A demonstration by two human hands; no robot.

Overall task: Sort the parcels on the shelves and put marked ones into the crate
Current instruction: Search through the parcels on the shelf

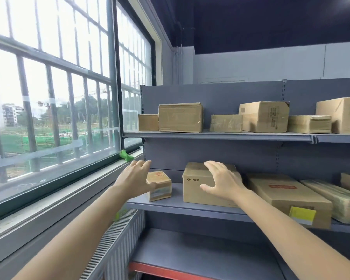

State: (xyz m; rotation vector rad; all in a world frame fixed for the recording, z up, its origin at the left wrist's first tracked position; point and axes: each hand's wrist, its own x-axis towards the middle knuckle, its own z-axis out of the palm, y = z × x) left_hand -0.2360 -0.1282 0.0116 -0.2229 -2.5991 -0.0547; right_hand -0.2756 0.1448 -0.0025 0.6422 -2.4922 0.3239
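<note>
On the middle shelf (170, 205) stands a brown PICO box (196, 188). My right hand (222, 180) is spread open over its top right corner, fingers on the top and thumb on the front face, without a closed grip. A small taped parcel (160, 186) with a red stamp stands at the shelf's left end. My left hand (134, 176) hovers open just left of it, hiding its left side. To the right lies a long box (287, 197) with a red label and a yellow sticker (302, 216). No crate is in view.
The top shelf (216, 135) carries several brown boxes. A wrapped flat parcel (335, 199) lies at the far right of the middle shelf. A window and its sill (55, 201) run along the left, with a radiator (117, 239) below. The bottom shelf (200, 257) is bare.
</note>
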